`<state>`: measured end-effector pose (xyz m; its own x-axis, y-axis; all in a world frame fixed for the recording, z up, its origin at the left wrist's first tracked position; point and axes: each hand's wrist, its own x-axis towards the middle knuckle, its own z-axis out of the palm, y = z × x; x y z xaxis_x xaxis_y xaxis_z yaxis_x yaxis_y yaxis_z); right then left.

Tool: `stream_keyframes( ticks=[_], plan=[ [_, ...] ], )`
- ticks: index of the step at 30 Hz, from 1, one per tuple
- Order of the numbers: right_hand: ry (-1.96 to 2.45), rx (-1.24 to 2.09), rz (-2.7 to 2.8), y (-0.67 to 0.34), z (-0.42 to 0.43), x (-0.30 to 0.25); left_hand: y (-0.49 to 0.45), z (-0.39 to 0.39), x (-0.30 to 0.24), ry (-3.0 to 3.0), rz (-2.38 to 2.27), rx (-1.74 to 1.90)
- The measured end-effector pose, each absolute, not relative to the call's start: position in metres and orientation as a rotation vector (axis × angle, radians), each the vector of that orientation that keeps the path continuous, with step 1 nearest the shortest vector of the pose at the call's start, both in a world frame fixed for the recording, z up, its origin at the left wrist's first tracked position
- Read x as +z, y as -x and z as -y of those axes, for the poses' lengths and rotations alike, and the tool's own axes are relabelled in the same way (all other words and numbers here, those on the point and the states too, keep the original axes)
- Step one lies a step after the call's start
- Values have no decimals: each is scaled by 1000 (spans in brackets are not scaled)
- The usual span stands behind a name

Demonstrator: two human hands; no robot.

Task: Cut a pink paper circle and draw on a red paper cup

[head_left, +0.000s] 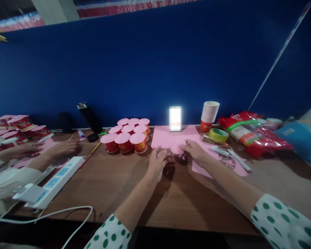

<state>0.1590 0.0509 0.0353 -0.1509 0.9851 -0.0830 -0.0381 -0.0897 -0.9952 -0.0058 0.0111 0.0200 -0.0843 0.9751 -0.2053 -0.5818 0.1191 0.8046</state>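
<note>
My right hand (pixel 193 151) pinches the edge of a small rounded piece of pink paper (pixel 176 148) above the table. Just left of that piece is my left hand (pixel 159 160), its fingers loosely bent and apart, with nothing visible in them. A small dark object (pixel 181 158) shows under the right fingers; its kind is unclear. Behind the hands lie large pink paper sheets (pixel 164 136). To the left, several red paper cups (pixel 125 146) stand in rows, each covered by a pink paper disc (pixel 123 137).
A glowing, blurred-out screen (pixel 175 119) stands behind the sheets. Right are a stack of paper cups (pixel 209 114), yellow-green tape (pixel 218 135), pens (pixel 239 160), paper scraps and a red bag (pixel 251 133). Left are a power strip (pixel 59 180), a black flask (pixel 89 117) and another person's hands (pixel 63 148).
</note>
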Motion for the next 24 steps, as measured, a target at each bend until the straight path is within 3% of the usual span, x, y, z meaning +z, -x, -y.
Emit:
stream_keyframes(
  ticks=[11, 18, 24],
  plan=[
    [1411, 995, 1594, -128, -123, 21, 50, -15, 16, -1241, -1234, 1339],
    [1370, 651, 1909, -200, -63, 22, 62, -1, -12, -1591, -1418, 1223],
    [1559, 17, 2122, -298, -20, 16, 62, -2, -15, -1647, -1425, 1161]
  ],
)
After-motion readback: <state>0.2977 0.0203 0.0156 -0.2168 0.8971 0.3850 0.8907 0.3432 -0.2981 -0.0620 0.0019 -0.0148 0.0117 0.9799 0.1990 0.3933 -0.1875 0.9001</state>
